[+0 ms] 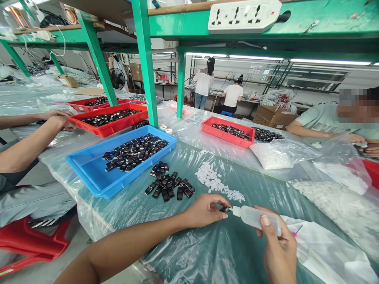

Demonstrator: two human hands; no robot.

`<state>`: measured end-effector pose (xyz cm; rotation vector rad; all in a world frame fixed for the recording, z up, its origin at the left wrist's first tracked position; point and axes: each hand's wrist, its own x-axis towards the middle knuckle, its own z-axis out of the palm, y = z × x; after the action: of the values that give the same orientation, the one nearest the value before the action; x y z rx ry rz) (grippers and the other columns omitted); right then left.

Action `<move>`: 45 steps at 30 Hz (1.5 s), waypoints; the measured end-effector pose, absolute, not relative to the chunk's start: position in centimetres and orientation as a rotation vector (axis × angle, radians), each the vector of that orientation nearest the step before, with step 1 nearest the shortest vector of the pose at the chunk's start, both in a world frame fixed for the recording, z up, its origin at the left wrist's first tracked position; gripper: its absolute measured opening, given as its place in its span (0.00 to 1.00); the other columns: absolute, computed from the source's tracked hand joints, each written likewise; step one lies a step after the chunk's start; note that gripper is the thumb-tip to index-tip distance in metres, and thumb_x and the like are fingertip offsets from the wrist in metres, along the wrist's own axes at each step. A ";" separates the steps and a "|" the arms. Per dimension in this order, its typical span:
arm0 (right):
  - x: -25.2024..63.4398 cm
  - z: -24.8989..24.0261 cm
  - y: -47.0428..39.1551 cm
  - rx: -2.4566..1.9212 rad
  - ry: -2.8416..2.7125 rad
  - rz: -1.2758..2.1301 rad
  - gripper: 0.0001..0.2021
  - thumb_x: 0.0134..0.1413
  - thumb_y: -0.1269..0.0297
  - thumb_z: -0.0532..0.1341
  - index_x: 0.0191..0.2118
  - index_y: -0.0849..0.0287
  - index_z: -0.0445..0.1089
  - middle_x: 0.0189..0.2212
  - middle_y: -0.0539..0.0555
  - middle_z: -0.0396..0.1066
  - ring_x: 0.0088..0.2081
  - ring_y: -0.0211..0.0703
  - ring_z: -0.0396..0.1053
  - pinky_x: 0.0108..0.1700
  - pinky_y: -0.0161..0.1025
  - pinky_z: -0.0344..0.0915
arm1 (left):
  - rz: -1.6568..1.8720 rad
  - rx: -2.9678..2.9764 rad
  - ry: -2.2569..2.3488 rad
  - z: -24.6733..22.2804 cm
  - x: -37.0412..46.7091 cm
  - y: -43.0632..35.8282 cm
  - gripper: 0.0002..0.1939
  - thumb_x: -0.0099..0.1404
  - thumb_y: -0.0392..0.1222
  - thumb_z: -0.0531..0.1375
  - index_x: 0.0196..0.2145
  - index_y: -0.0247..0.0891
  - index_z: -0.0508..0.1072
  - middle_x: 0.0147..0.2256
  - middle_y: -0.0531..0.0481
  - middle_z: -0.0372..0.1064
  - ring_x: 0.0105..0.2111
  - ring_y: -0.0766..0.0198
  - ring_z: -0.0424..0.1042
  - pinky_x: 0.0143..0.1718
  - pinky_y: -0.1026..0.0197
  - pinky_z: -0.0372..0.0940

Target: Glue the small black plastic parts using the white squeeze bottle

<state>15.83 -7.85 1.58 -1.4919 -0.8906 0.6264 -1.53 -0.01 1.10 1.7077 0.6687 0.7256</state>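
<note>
Between thumb and fingers, my left hand pinches a small black plastic piece. My right hand is wrapped round a translucent squeeze bottle, tilted so its narrow nozzle meets or nearly meets the black piece; I cannot tell whether they touch. Just beyond my left hand lies a loose group of similar black pieces. A pile of small white plastic parts is spread beyond the bottle.
A blue tray of black pieces stands left, with red trays behind it. Another red tray is farther back. Bags of white parts lie right. Co-workers sit at both sides. A green shelf post rises ahead.
</note>
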 end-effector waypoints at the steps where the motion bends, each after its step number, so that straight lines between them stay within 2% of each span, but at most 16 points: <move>1: 15.8 1.6 -7.9 -1.498 -0.890 0.627 0.21 0.45 0.46 0.60 0.38 0.58 0.70 0.23 0.48 0.63 0.25 0.37 0.57 0.28 0.35 0.53 | 0.721 1.707 0.664 1.1 -1.5 0.0 0.13 0.58 0.42 0.60 0.41 0.35 0.71 0.38 0.46 0.70 0.31 0.66 0.69 0.31 0.67 0.63; 5: 15.7 1.8 -7.8 -1.508 -0.888 0.616 0.22 0.43 0.45 0.61 0.37 0.58 0.70 0.26 0.50 0.66 0.25 0.37 0.58 0.27 0.35 0.56 | 0.715 1.720 0.659 1.2 -1.6 0.0 0.13 0.58 0.42 0.60 0.41 0.35 0.70 0.37 0.46 0.70 0.32 0.65 0.70 0.32 0.66 0.63; 9: 15.4 2.1 -7.9 -1.502 -0.925 0.573 0.21 0.40 0.47 0.63 0.36 0.60 0.71 0.33 0.54 0.69 0.30 0.43 0.64 0.31 0.37 0.61 | 0.723 1.763 0.673 1.3 -1.6 0.0 0.13 0.58 0.42 0.60 0.42 0.35 0.71 0.39 0.46 0.70 0.33 0.64 0.70 0.33 0.66 0.64; 13: 15.2 2.0 -8.2 -1.478 -0.980 0.492 0.20 0.39 0.49 0.65 0.35 0.59 0.71 0.35 0.55 0.70 0.35 0.49 0.67 0.35 0.39 0.64 | 0.720 1.798 0.696 1.3 -1.7 0.0 0.14 0.58 0.43 0.60 0.42 0.36 0.71 0.39 0.47 0.71 0.32 0.64 0.70 0.33 0.66 0.64; 18: 15.1 2.1 -8.2 -1.484 -1.009 0.493 0.19 0.39 0.50 0.65 0.35 0.59 0.71 0.36 0.56 0.71 0.37 0.50 0.67 0.36 0.40 0.64 | 0.706 1.841 0.739 1.4 -1.7 -0.1 0.13 0.58 0.42 0.60 0.42 0.37 0.71 0.39 0.48 0.72 0.32 0.64 0.71 0.33 0.66 0.64; 25: 15.4 2.3 -8.0 -1.511 -1.003 0.568 0.20 0.39 0.48 0.64 0.34 0.59 0.72 0.28 0.53 0.69 0.28 0.44 0.64 0.29 0.37 0.61 | 0.684 1.838 0.727 1.5 -1.7 -0.1 0.13 0.59 0.41 0.59 0.42 0.36 0.72 0.39 0.47 0.72 0.34 0.63 0.71 0.34 0.65 0.65; 30: 15.8 1.6 -7.8 -1.443 -0.885 0.680 0.19 0.45 0.48 0.61 0.37 0.58 0.70 0.20 0.48 0.62 0.23 0.38 0.57 0.27 0.35 0.54 | 0.700 1.788 0.652 1.2 -1.7 0.1 0.12 0.59 0.40 0.59 0.42 0.35 0.71 0.38 0.45 0.72 0.35 0.62 0.72 0.35 0.64 0.66; 33: 16.0 1.4 -7.5 -1.297 -0.761 0.818 0.18 0.49 0.49 0.58 0.38 0.59 0.69 0.22 0.49 0.64 0.24 0.38 0.58 0.28 0.36 0.55 | 0.713 1.760 0.613 1.1 -1.6 0.1 0.12 0.60 0.39 0.58 0.42 0.36 0.72 0.39 0.45 0.71 0.36 0.62 0.72 0.35 0.64 0.66; 38: 16.1 1.4 -6.9 -1.070 -0.564 1.026 0.17 0.53 0.50 0.55 0.39 0.58 0.69 0.17 0.46 0.62 0.21 0.37 0.60 0.30 0.39 0.62 | 0.705 1.731 0.587 1.3 -1.6 0.0 0.12 0.60 0.37 0.57 0.42 0.36 0.72 0.42 0.44 0.71 0.37 0.62 0.72 0.37 0.63 0.67; 41: 16.3 1.4 -6.6 -0.988 -0.488 1.083 0.14 0.53 0.52 0.56 0.39 0.56 0.69 0.22 0.48 0.66 0.26 0.39 0.65 0.33 0.41 0.65 | 0.720 1.714 0.572 1.2 -1.6 0.0 0.12 0.60 0.36 0.57 0.42 0.34 0.72 0.43 0.44 0.70 0.38 0.62 0.72 0.38 0.63 0.67; 45: 17.1 1.3 -6.1 -1.030 -0.526 1.019 0.09 0.49 0.57 0.61 0.35 0.56 0.71 0.34 0.51 0.71 0.39 0.44 0.68 0.44 0.45 0.64 | 0.724 1.725 0.574 1.2 -1.6 0.0 0.12 0.60 0.39 0.58 0.42 0.34 0.72 0.41 0.44 0.71 0.36 0.62 0.71 0.37 0.63 0.66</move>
<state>17.13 -6.14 1.31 -1.0300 -0.5263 1.0188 -1.62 0.00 1.24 1.7249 0.5744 0.7237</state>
